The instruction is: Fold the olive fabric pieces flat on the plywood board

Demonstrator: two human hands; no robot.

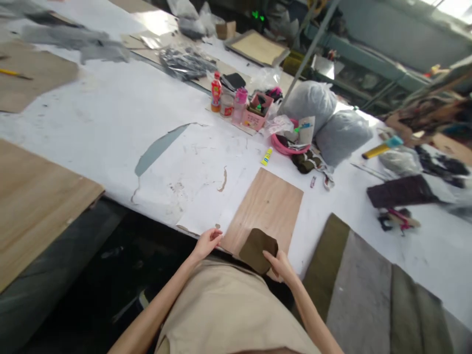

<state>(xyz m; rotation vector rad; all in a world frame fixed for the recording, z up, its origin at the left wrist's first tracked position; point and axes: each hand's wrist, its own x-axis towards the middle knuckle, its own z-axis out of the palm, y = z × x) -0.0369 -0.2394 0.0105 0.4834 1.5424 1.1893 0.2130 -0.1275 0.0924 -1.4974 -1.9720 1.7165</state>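
Note:
My right hand (280,264) grips the right edge of a dark olive fabric piece (256,250), thumb on top. The piece has rounded corners and is held over the near end of a plywood board (271,201). By the board's near left corner is my left hand (208,243), its fingers curled together; whatever they may hold is hidden. That hand is apart from the fabric piece.
The white table (110,108) has torn patches in its covering. Olive and grey fabric (363,270) lies at the right. Beyond the board are a yellow tube (266,156), a pink basket (289,146), a red-capped bottle (216,92) and stuffed plastic bags (342,137). Another plywood sheet (40,196) sits left.

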